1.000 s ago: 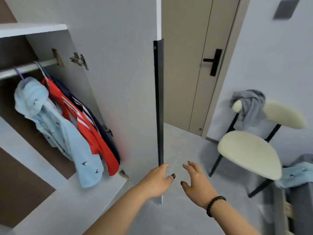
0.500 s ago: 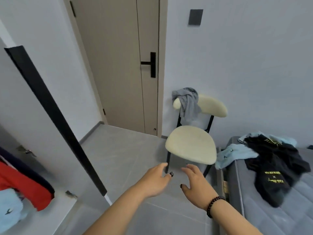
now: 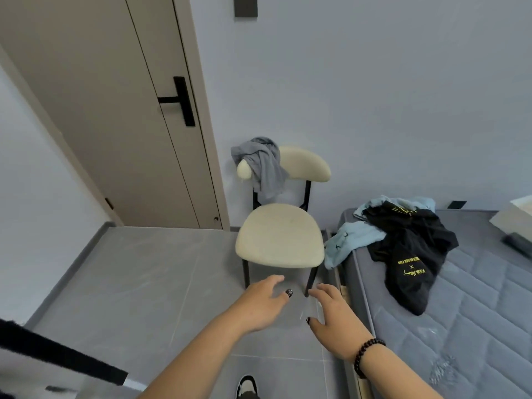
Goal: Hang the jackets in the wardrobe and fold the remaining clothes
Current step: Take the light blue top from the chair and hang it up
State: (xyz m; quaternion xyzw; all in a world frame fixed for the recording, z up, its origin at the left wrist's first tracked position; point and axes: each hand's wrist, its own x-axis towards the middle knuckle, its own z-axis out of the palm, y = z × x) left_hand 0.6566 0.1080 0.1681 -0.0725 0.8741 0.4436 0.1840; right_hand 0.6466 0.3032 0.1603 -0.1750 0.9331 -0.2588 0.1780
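A grey garment [image 3: 263, 165] hangs over the left end of a cream chair's [image 3: 280, 237] backrest. On the grey mattress [image 3: 466, 312] at right lie a black garment with yellow print [image 3: 411, 251] and, partly under it, a light blue garment [image 3: 349, 240] that droops over the bed's corner. My left hand [image 3: 263, 303] and my right hand [image 3: 335, 318] are held out low in front of the chair, both empty with relaxed fingers. Only the black edge of the wardrobe door [image 3: 57, 355] shows at lower left.
A beige room door [image 3: 115, 110] with a black handle stands shut at upper left. Grey floor tiles [image 3: 138, 283] spread between door, chair and bed. A white object [image 3: 515, 220] sits at the bed's far right edge. My shoe [image 3: 247, 385] shows at the bottom.
The view has swung right, away from the wardrobe and its hung jackets, towards the chair and bed. Both hands stay held out, empty.
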